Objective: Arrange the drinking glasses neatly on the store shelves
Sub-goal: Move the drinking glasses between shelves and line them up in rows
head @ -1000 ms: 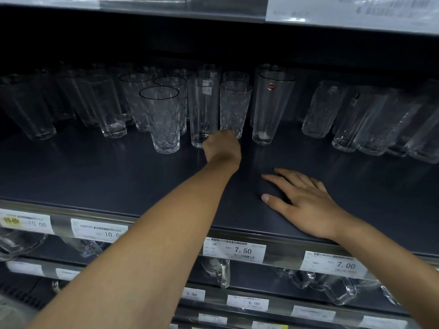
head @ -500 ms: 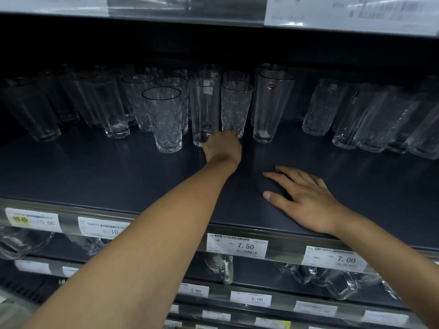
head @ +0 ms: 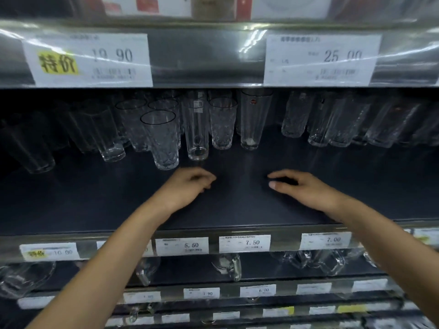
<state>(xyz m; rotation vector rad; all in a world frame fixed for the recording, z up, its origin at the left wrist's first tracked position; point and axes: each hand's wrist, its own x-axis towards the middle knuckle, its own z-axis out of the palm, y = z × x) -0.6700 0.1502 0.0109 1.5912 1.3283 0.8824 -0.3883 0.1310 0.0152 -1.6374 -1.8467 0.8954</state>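
Clear drinking glasses stand in rows at the back of the dark shelf (head: 237,205). A patterned glass (head: 164,141) stands furthest forward, with a plain tall glass (head: 196,134), a second patterned glass (head: 222,124) and a tall tapered glass (head: 253,119) to its right. My left hand (head: 187,186) hovers just in front of the front glasses, fingers loosely curled, holding nothing. My right hand (head: 301,188) is over the bare shelf, fingers loosely bent, empty. Neither hand touches a glass.
More glasses fill the shelf's left side (head: 104,136) and right side (head: 337,122). Price tags line the upper shelf edge (head: 90,60) and the front edge (head: 244,243). Glass mugs (head: 228,267) sit on the lower shelf.
My left hand has let go of the patterned glass and pulled back towards me. My right hand has lifted off the shelf and curled. The camera has tilted upwards.
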